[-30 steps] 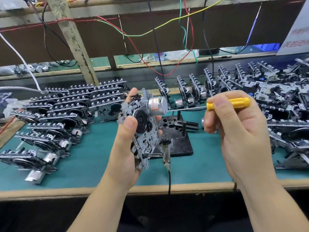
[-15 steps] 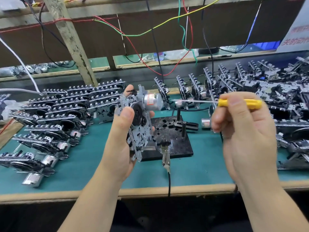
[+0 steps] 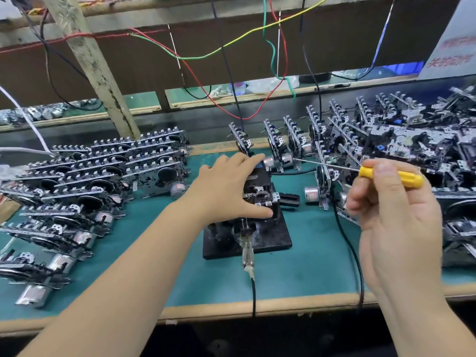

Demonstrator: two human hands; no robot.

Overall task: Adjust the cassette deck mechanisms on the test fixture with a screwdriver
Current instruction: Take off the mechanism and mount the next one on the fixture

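Note:
A cassette deck mechanism (image 3: pixel 260 195) lies on the black test fixture (image 3: pixel 273 237) at the middle of the green bench. My left hand (image 3: pixel 226 186) reaches over it and holds it, fingers across the far side and thumb along the near edge. My right hand (image 3: pixel 394 215) is raised to the right of the fixture and pinches the yellow-handled screwdriver (image 3: pixel 391 173). The thin metal shaft points left, its tip in the air behind the fixture, touching nothing on it.
Rows of finished mechanisms (image 3: pixel 103 171) lie stacked on the left. A big pile of mechanisms (image 3: pixel 412 140) fills the right and back. A metal probe with a black cable (image 3: pixel 247 253) runs from the fixture's front over the bench edge. Wires hang overhead.
My left hand has brought the mechanism down from in front of me onto the fixture. My right hand has drawn the screwdriver away to the right.

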